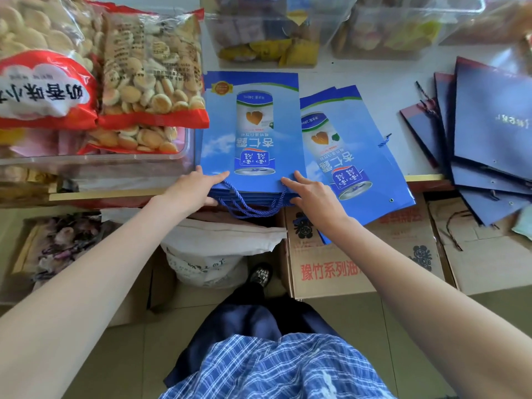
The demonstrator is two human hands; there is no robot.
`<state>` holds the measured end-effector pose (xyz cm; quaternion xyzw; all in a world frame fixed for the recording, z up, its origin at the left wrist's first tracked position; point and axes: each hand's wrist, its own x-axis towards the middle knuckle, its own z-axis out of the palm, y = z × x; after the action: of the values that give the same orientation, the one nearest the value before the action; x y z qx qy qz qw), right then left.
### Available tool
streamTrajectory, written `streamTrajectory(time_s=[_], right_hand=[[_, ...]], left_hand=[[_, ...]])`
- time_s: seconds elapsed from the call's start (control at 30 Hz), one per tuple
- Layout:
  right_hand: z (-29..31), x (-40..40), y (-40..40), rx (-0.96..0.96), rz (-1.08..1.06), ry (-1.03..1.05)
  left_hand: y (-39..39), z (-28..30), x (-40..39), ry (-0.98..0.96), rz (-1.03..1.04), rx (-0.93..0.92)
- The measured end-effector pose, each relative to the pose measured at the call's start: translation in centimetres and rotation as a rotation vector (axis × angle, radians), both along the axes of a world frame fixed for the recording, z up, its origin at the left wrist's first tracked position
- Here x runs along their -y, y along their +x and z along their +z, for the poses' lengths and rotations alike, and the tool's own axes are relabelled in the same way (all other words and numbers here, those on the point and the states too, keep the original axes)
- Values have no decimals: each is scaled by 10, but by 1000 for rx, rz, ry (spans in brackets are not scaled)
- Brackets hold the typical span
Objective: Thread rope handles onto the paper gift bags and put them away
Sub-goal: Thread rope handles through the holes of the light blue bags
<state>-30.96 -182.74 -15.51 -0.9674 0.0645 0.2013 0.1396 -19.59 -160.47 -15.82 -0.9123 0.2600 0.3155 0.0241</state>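
Squaring the finished blue gift-bag stack (251,133), your left hand (198,187) and right hand (309,192) grasp its near edge above the dangling rope handles (249,207); next, probably carry it to storage.

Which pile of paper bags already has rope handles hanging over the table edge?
The light blue stack that both hands grip, the left hand and right hand: blue rope loops hang from it.

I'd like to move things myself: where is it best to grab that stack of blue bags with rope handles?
Probably the stack of blue bags by its near edge, from the front, one hand at each corner: that edge overhangs the table, and its rope handles dangle between.
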Motion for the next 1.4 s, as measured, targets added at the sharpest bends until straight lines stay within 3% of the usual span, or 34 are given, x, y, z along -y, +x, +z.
streamTrajectory(time_s=[0.2,0.3,0.4,0.5,0.6,0.73,0.83,0.93,1.17,1.3,1.4], right_hand=[[-6,-1,3,26,28,-46],[-2,-2,11,24,25,-55],[5,0,7,32,-37,63],[12,5,-3,79,-106,139],[22,25,-13,110,-183,125],[23,74,-39,62,-322,73],[12,106,-62,-69,-565,58],[-6,126,-79,-82,-782,119],[-13,148,-83,-49,-934,175],[-5,168,-87,60,-869,104],[11,175,-89,199,-936,299]], left_hand=[[-14,-9,-5,30,-33,169],[-9,-7,-5,0,7,146],[-16,4,-5,10,63,96],[-32,20,2,-11,78,295],[-40,33,26,-175,-19,423],[-46,35,78,-242,-135,344],[-57,29,111,-247,-226,288],[-69,23,133,-227,-321,267],[-81,29,155,39,-302,96],[-78,28,159,101,-259,62],[-82,27,164,174,-260,63]])
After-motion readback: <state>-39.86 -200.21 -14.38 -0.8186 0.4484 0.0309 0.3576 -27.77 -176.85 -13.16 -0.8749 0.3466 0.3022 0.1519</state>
